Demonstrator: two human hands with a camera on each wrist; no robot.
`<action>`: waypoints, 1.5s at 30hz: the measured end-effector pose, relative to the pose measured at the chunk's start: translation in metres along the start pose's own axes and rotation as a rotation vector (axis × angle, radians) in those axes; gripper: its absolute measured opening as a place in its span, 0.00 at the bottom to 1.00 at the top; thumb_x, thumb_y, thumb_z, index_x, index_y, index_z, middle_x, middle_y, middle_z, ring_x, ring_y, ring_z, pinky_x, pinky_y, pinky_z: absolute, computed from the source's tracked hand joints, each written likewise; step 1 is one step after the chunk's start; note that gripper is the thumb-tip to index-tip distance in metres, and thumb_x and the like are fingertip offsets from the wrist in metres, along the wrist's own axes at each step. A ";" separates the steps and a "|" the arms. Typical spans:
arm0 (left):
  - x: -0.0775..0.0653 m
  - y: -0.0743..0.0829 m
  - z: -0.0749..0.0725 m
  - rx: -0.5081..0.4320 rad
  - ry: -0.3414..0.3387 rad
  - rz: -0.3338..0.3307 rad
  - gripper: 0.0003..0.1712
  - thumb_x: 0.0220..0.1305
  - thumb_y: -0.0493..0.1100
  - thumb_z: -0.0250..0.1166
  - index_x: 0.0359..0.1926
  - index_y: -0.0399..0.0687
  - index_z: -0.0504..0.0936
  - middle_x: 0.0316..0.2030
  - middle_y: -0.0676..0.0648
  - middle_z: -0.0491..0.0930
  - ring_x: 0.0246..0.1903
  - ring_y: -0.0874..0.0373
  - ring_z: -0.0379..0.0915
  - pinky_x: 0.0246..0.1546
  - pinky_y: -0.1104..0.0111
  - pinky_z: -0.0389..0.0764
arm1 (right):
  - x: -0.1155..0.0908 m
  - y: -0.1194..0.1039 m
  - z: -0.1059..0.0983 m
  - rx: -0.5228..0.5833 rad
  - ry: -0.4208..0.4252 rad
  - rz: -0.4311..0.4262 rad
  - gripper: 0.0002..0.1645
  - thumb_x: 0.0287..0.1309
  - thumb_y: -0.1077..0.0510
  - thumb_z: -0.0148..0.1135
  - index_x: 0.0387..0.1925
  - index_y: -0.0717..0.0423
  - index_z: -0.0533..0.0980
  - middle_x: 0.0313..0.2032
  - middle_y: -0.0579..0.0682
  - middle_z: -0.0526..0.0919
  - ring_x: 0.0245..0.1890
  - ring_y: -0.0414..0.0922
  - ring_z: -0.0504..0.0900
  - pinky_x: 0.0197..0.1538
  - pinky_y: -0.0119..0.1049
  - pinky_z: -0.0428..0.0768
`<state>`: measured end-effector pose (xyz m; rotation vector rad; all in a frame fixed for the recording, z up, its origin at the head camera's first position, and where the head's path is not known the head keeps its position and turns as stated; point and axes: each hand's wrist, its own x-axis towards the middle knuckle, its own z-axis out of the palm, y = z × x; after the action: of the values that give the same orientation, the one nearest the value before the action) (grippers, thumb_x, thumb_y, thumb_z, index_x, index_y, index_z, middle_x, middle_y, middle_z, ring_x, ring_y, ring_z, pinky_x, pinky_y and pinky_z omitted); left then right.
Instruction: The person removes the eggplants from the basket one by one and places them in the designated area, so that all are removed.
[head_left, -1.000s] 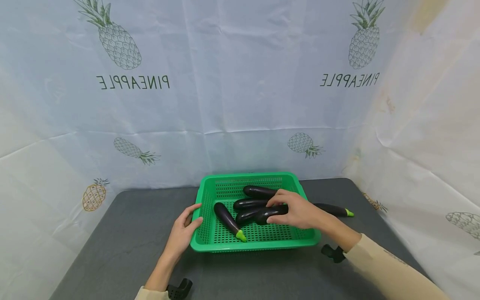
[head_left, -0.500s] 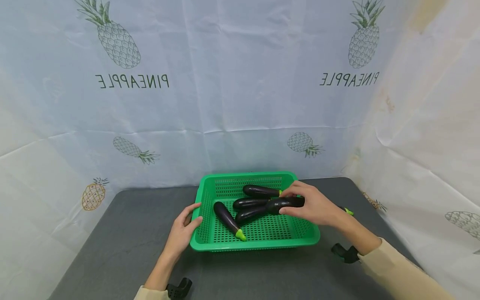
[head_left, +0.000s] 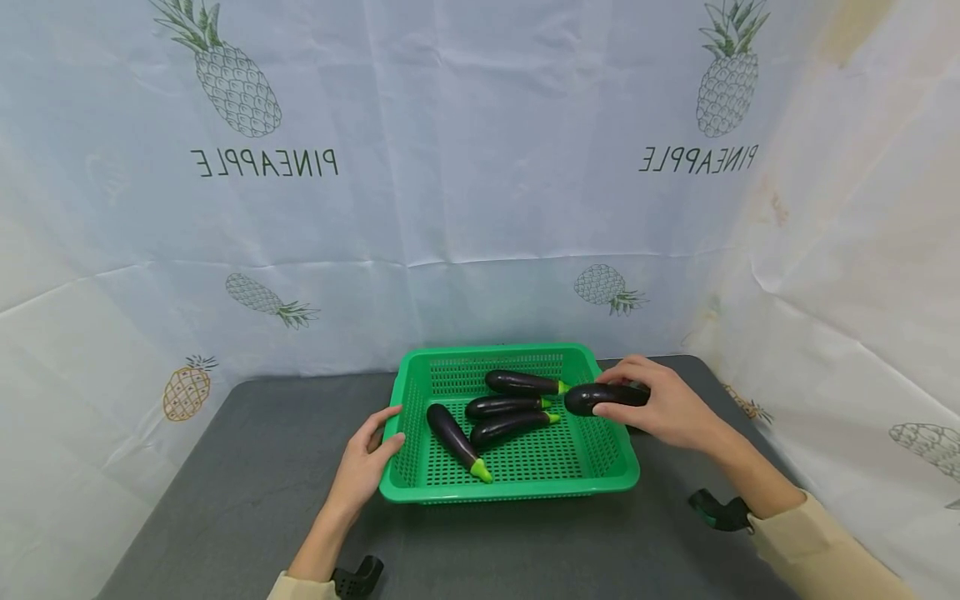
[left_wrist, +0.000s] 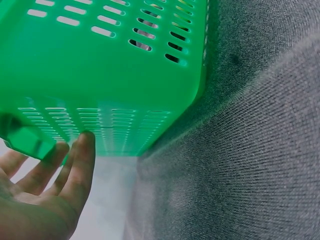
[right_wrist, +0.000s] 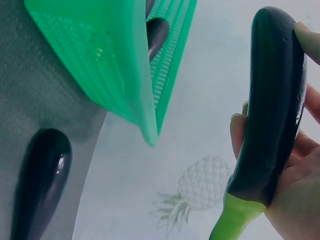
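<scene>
My right hand (head_left: 667,404) grips a dark purple eggplant (head_left: 603,399) by its sides, raised at the basket's right rim. In the right wrist view its light green stem end (right_wrist: 237,217) points down, and fingers wrap behind it. My left hand (head_left: 363,462) holds the left rim of a green plastic basket (head_left: 517,492); in the left wrist view its fingers (left_wrist: 82,165) curl under the rim, with the thumb hidden. Several eggplants lie inside the basket, one (head_left: 457,442) slanting at the left and another (head_left: 521,383) near the back wall.
Another eggplant (right_wrist: 42,185) lies on the dark grey table (head_left: 300,433), right of the basket, mostly hidden by my right hand in the head view. White pineapple-print cloth (head_left: 480,208) hangs behind the table and along its sides.
My right hand has carried its eggplant rightward from above the basket's middle to the right rim, uncovering the stems of the eggplants inside. My left hand and the basket stay in place.
</scene>
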<state>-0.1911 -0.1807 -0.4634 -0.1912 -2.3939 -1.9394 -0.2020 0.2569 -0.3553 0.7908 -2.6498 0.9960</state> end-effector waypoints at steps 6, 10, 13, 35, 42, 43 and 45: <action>0.000 0.000 0.000 -0.006 0.007 -0.019 0.28 0.76 0.45 0.61 0.73 0.51 0.68 0.71 0.38 0.67 0.66 0.44 0.71 0.50 0.66 0.79 | -0.007 0.007 -0.008 -0.019 0.008 0.021 0.16 0.60 0.51 0.74 0.49 0.44 0.83 0.45 0.41 0.79 0.42 0.40 0.76 0.41 0.43 0.77; 0.000 0.002 0.000 -0.014 -0.002 -0.014 0.29 0.76 0.46 0.61 0.74 0.51 0.68 0.71 0.37 0.67 0.65 0.44 0.71 0.49 0.67 0.79 | -0.010 0.013 -0.012 -0.019 0.009 0.026 0.16 0.61 0.52 0.74 0.50 0.44 0.83 0.45 0.41 0.80 0.42 0.40 0.77 0.41 0.42 0.77; -0.001 0.002 0.000 -0.011 -0.008 -0.006 0.29 0.76 0.47 0.61 0.74 0.51 0.67 0.72 0.37 0.65 0.66 0.43 0.70 0.50 0.65 0.79 | -0.012 0.019 -0.014 -0.022 0.014 0.035 0.16 0.61 0.52 0.74 0.50 0.44 0.83 0.44 0.41 0.80 0.41 0.41 0.77 0.42 0.44 0.77; -0.001 -0.002 0.000 -0.006 -0.005 -0.023 0.29 0.76 0.48 0.61 0.74 0.53 0.68 0.71 0.39 0.66 0.66 0.44 0.70 0.50 0.66 0.79 | -0.036 0.055 -0.024 -0.071 0.039 0.135 0.18 0.62 0.51 0.73 0.52 0.48 0.83 0.45 0.43 0.79 0.42 0.40 0.75 0.41 0.36 0.76; 0.000 -0.001 0.000 -0.007 -0.001 -0.025 0.28 0.76 0.45 0.61 0.73 0.53 0.68 0.71 0.39 0.67 0.66 0.44 0.70 0.49 0.65 0.79 | -0.043 0.067 -0.023 -0.086 0.042 0.165 0.18 0.62 0.49 0.73 0.51 0.48 0.83 0.44 0.43 0.79 0.40 0.39 0.75 0.40 0.36 0.76; 0.000 -0.001 0.000 -0.011 0.000 -0.033 0.28 0.76 0.45 0.61 0.73 0.54 0.68 0.71 0.39 0.67 0.66 0.45 0.70 0.49 0.66 0.79 | -0.044 0.069 -0.023 -0.085 0.042 0.171 0.18 0.62 0.49 0.73 0.51 0.48 0.83 0.44 0.44 0.79 0.40 0.39 0.76 0.39 0.36 0.77; 0.000 -0.002 -0.001 -0.010 -0.002 -0.040 0.28 0.76 0.45 0.60 0.73 0.55 0.68 0.71 0.40 0.67 0.66 0.46 0.70 0.49 0.67 0.79 | -0.046 0.072 -0.022 -0.079 0.035 0.176 0.18 0.62 0.49 0.73 0.52 0.48 0.82 0.44 0.44 0.79 0.39 0.39 0.76 0.39 0.36 0.77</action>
<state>-0.1917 -0.1818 -0.4649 -0.1464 -2.4077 -1.9696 -0.2035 0.3354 -0.3951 0.5261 -2.7465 0.9294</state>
